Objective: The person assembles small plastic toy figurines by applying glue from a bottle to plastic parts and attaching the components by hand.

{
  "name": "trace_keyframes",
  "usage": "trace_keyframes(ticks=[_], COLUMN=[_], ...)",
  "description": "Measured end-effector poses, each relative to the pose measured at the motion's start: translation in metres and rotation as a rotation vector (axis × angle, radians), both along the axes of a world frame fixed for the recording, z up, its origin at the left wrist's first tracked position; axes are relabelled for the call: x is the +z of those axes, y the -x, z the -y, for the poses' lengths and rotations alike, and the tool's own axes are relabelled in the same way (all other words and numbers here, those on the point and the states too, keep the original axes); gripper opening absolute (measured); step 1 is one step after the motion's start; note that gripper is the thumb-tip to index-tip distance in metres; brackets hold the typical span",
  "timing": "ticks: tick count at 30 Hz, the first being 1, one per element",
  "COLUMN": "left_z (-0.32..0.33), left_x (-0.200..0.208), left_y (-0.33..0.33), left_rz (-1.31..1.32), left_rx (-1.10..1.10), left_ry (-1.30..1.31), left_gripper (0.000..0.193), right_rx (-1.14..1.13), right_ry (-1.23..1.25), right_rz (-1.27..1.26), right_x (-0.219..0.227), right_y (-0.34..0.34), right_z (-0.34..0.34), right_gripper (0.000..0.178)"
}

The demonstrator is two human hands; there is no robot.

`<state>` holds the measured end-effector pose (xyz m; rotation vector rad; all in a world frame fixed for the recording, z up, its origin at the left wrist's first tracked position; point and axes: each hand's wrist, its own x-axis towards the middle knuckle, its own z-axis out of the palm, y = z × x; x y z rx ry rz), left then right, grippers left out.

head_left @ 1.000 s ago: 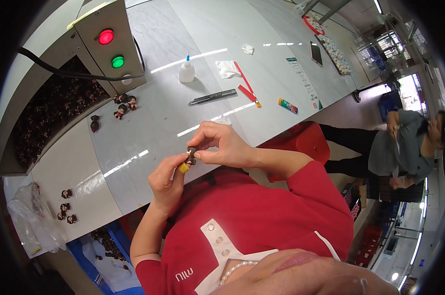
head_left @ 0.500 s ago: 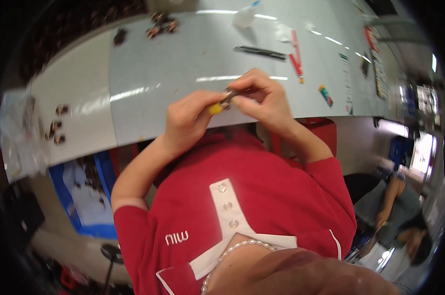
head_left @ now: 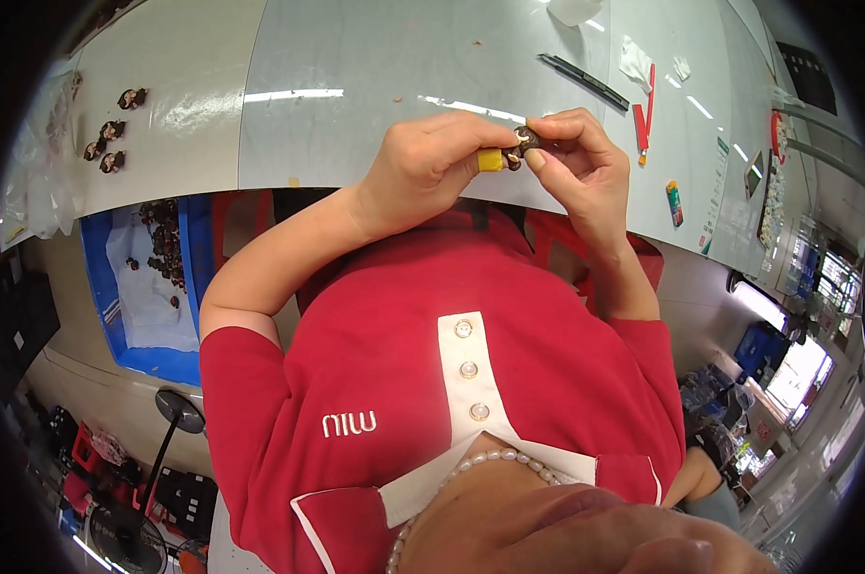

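Both of my hands meet over the table's near edge, around one small dark brown figurine point(head_left: 525, 140) with pale patches. My left hand point(head_left: 427, 165) pinches it from the left, and a yellow band point(head_left: 490, 160) wraps a fingertip there. From the other side, the thumb and fingers of my right hand point(head_left: 582, 170) close on the same figurine. Fingers cover much of its surface. Similar small brown figurines point(head_left: 112, 161) lie in a loose group on the table at the left.
A blue crate point(head_left: 199, 258) with several brown pieces stands below the table at left, beside a clear plastic bag point(head_left: 35, 187). Black pen-like tools point(head_left: 585, 81), a red strip-shaped tool point(head_left: 641, 129), white tissue point(head_left: 635, 63) and a green tube-like item point(head_left: 674, 204) lie at right.
The view has shifted and sharpened; my hands now appear farther right in it. The figurine, blurred before, shows more clearly, still held between both hands.
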<state>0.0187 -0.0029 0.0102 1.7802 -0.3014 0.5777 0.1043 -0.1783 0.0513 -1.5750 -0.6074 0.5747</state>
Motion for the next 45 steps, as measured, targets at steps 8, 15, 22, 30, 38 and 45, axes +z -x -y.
trace_keyframes(ticks=[8,15,22,30,38,45], left_z=[0.000,-0.001,-0.006,-0.005,-0.002,-0.002], left_x=[-0.002,-0.006,-0.010,-0.012,-0.010,-0.010], left_y=[-0.001,0.004,0.010,0.008,0.008,0.008], left_rz=[-0.026,-0.312,-0.657,-0.711,-0.704,-0.710], left_rx=[0.002,-0.158,-0.420,-0.381,-0.366,-0.378], left_ry=[0.004,0.455,1.155,1.162,1.116,1.140], left_gripper=[0.027,0.017,0.021,0.026,0.029,0.026], right_rx=[-0.002,0.030,0.143,0.098,0.117,0.126], right_ry=[0.015,0.038,0.014,0.050,0.051,0.015], right_rz=[-0.009,-0.082,0.011,-0.194,-0.278,-0.303], right_x=[-0.003,-0.001,-0.006,-0.013,-0.021,-0.025], right_y=[-0.002,-0.003,-0.008,-0.005,-0.006,-0.007], right_z=[0.000,0.001,0.003,0.002,0.003,0.002], right_gripper=[0.024,0.024,0.031,0.028,0.028,0.029])
